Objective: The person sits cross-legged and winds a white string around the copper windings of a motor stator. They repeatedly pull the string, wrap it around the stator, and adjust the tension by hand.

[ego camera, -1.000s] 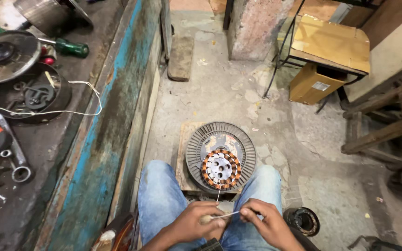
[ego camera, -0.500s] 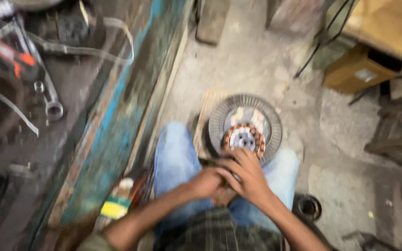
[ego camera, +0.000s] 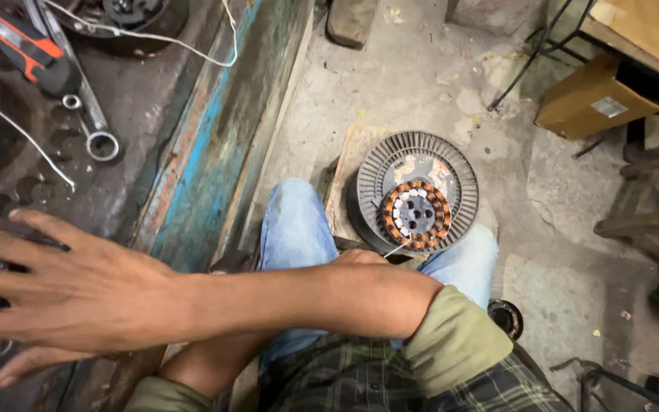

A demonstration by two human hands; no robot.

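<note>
My right hand [ego camera: 70, 297] reaches across my body to the left, fingers spread and palm down, above the dark workbench [ego camera: 139, 114]; it holds nothing. My left hand [ego camera: 360, 258] is mostly hidden behind the right forearm, over my knees. A thin wire [ego camera: 394, 248] runs from there to a round motor stator with copper windings [ego camera: 415, 215]. The stator sits in a grey finned round housing [ego camera: 390, 164] on a wooden board [ego camera: 348, 164] on the floor in front of my legs. Whether the left hand pinches the wire is hidden.
On the bench lie a ring spanner [ego camera: 94, 126], an orange and black tool [ego camera: 28, 47] and a white wire [ego camera: 192, 46]. The bench edge is worn blue wood [ego camera: 207, 152]. A cardboard box [ego camera: 596, 99] and wooden frames [ego camera: 650, 221] stand at the right. A small black round part [ego camera: 506, 317] lies by my knee.
Both hands were together at the wire in front of the stator. Now my right hand has left it and swung far left over the bench. The view has tilted left and closer.
</note>
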